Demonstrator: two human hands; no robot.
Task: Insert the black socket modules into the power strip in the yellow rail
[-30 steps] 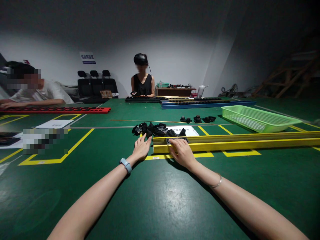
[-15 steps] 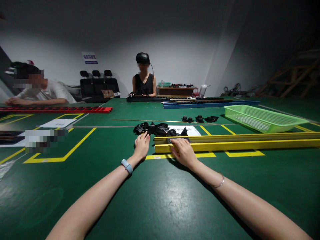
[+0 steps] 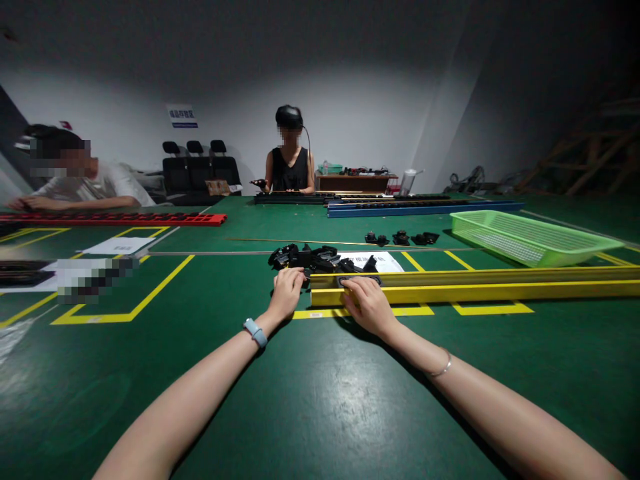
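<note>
Bare green table (image 3: 320, 400) open all along the near side, between and beside both forearms. Ahead, blocked by the long yellow rail (image 3: 475, 287) running off to the right, with the heap of black parts (image 3: 320, 259) just behind its left end. Wide clear passage left of the heap, across the yellow floor-tape box (image 3: 125, 300); green basket (image 3: 530, 237) beyond the rail at right.
</note>
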